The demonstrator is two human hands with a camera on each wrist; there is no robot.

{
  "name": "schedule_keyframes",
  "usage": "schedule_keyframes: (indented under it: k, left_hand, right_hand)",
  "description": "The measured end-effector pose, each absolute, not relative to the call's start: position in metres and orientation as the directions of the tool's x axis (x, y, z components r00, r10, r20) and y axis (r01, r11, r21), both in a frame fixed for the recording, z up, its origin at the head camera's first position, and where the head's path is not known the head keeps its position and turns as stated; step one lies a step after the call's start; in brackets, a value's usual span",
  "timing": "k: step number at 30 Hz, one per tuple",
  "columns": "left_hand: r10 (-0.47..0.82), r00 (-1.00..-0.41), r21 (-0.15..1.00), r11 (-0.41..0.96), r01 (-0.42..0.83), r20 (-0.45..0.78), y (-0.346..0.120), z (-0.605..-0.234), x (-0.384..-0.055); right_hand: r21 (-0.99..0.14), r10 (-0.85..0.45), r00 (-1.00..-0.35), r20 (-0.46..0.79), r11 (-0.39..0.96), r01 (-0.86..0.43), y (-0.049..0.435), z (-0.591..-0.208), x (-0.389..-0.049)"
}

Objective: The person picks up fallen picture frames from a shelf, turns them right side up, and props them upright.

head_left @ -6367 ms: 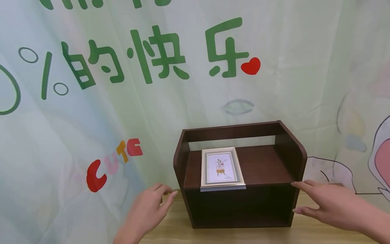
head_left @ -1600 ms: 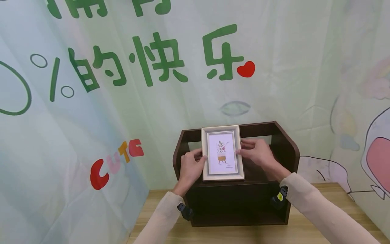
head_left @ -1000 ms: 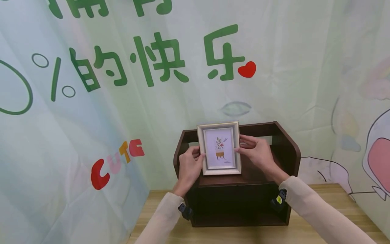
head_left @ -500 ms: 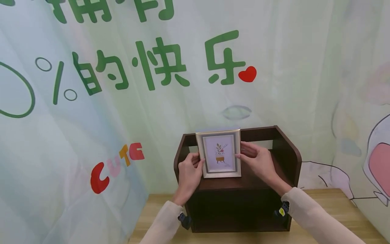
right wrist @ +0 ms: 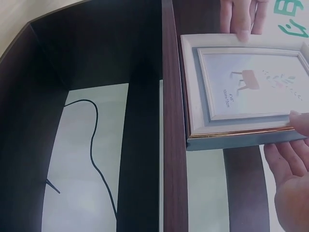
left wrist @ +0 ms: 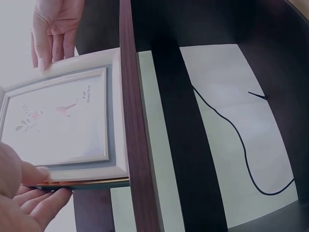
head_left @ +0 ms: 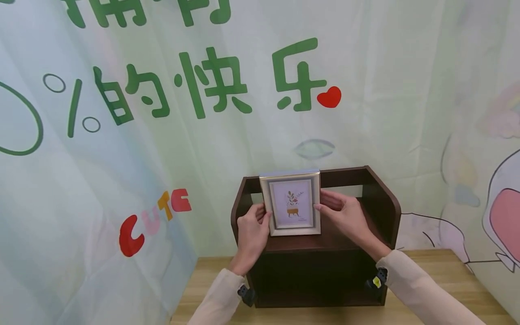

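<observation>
A cream picture frame (head_left: pixel 291 203) with a potted-plant print stands upright on the upper board of a dark brown shelf (head_left: pixel 321 243), tilted a little. My left hand (head_left: pixel 253 232) pinches its left edge, thumb on the front and fingers behind. At the opposite edge my right hand (head_left: pixel 344 215) grips it the same way. In the left wrist view the frame (left wrist: pixel 58 121) has its lower edge at the shelf board (left wrist: pixel 137 121), with the left thumb (left wrist: pixel 34 173) on its face. The right wrist view shows the frame's (right wrist: pixel 251 123) grey side close against the board.
The shelf's side panels (head_left: pixel 379 203) rise left and right, joined by a back rail (head_left: pixel 345 177). Below is a dark lower compartment (head_left: pixel 317 277). A wooden table (head_left: pixel 430 262) carries the shelf. A printed curtain (head_left: pixel 227 149) hangs behind.
Lying flat on the shelf at first, the picture frame was then gripped by both hands and raised upright. Over the last half second its top has leaned slightly forward; the hands have barely moved.
</observation>
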State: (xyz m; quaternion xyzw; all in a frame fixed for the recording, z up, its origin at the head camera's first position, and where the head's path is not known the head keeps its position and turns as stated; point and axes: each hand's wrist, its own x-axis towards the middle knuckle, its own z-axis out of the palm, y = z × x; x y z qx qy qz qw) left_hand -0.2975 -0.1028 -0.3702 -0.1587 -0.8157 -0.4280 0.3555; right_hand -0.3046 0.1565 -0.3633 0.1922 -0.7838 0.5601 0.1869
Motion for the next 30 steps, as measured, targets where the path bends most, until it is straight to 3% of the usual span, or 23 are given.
schedule_keyframes:
  k: [20, 30]
  left_hand:
    - [-0.017, -0.708, 0.597, 0.551, 0.582, 0.706, -0.103, -0.367, -0.311]
    - [-0.029, -0.729, 0.618, 0.555, 0.557, 0.684, -0.102, -0.366, -0.323]
  right_hand:
    - [-0.798, -0.067, -0.863, 0.501, 0.350, -0.490, 0.155, -0.361, -0.298]
    - [-0.778, -0.132, -0.871, 0.473, 0.401, -0.483, 0.154, -0.355, -0.287]
